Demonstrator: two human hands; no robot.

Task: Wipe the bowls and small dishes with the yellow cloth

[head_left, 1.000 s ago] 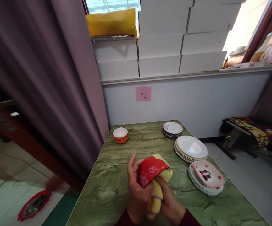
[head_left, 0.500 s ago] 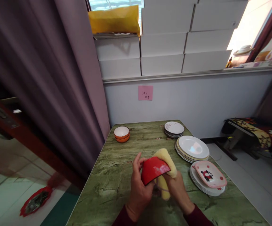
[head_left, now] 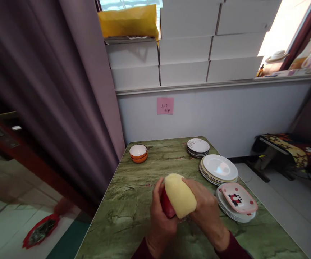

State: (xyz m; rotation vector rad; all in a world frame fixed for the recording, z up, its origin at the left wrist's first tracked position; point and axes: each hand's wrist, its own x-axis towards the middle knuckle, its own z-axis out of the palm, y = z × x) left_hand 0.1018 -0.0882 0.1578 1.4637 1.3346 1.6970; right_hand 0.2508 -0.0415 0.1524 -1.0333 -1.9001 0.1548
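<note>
Gripping red bowl (head_left: 166, 205) in left hand (head_left: 161, 223), above green table (head_left: 123, 201), partly hidden under yellow cloth (head_left: 181, 196). Clutching cloth in right hand (head_left: 204, 205), against bowl. Have plate stacks (head_left: 220, 167) at right, nearest under pink dish (head_left: 240, 199); orange bowls (head_left: 138, 156) far left.

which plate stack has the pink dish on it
The stack nearest the right hand, under the pink dish; the plain-topped stack and floral-topped stack lack one.

I log remotely: red bowl (head_left: 166, 205), pale yellow cloth (head_left: 180, 196) against it, green wood-grain table (head_left: 123, 201) beneath it, pink-rimmed red-dotted dish (head_left: 239, 198) right of it
</note>
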